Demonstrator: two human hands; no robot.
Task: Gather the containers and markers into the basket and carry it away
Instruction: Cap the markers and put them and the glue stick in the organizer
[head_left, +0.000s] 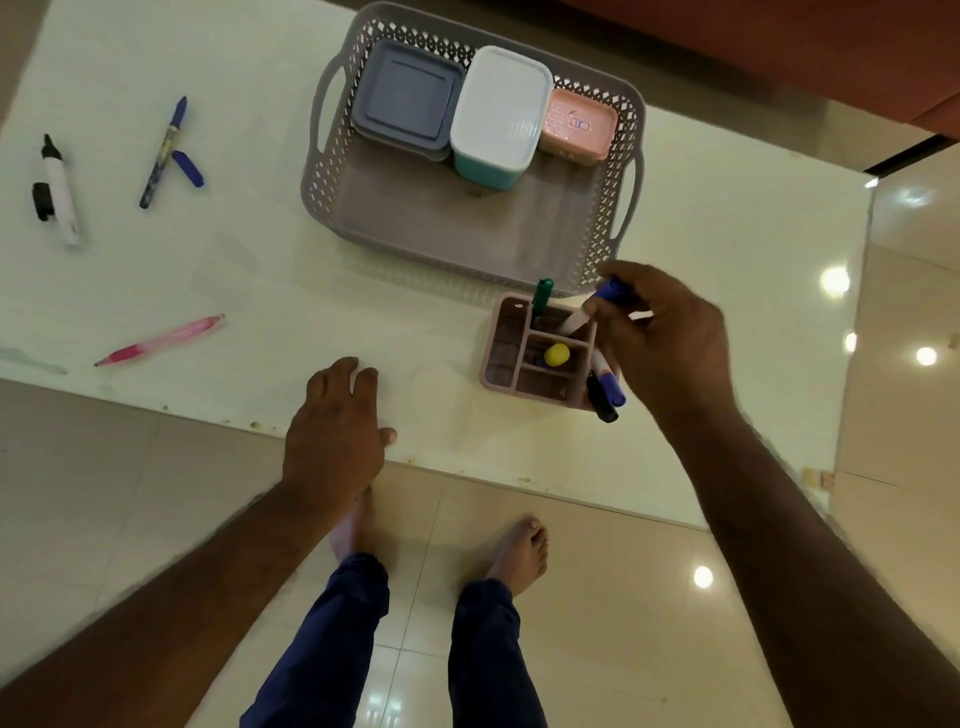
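A grey lattice basket (332, 171) on the white table holds a grey-lidded container (405, 98), a white-lidded teal container (498, 114) and a small pink container (576, 127). In front of it stands a pink divided organiser (498, 353) with a green marker (543, 296), a yellow ball (557, 355) and blue and black markers (608, 384) in it. My right hand (670, 343) pinches a blue-capped marker (592, 306) over the organiser. Near the table's front edge, my left hand (337, 421) rests with relaxed fingers.
Loose on the left of the table lie a black-and-white marker with its cap (57, 192) off, a blue marker with its cap (166, 150) beside it, and a pink pen (161, 340). The table edge runs close to my bare feet. Glossy tiled floor lies below.
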